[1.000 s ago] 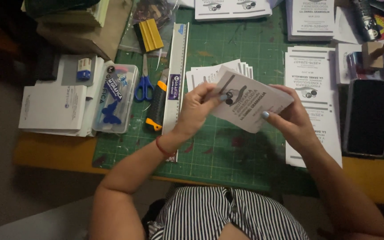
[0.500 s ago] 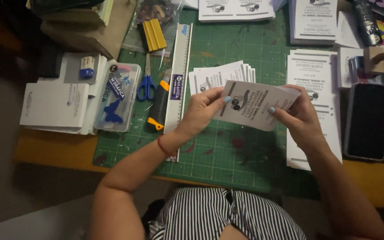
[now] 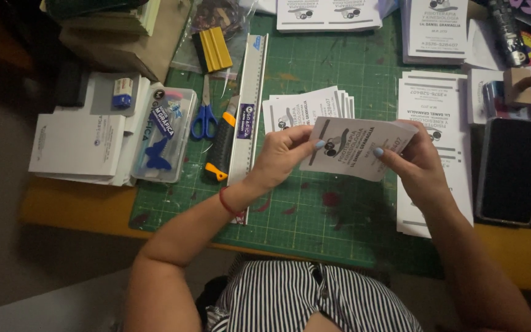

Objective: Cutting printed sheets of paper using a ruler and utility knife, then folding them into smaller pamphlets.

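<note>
- Head view: printed card [image 3: 354,147] held above the green cutting mat [image 3: 314,209], between both hands, long axis running left to right, slightly tilted
- Left hand [image 3: 281,157] pinched on the card's left edge; right hand [image 3: 419,166] pinched on its right edge, equally near
- Forearms angle in from the bench's near edge, wrists raised
- Fanned stack of cards [image 3: 305,107] just behind; ruler [image 3: 247,110] to the left
</note>
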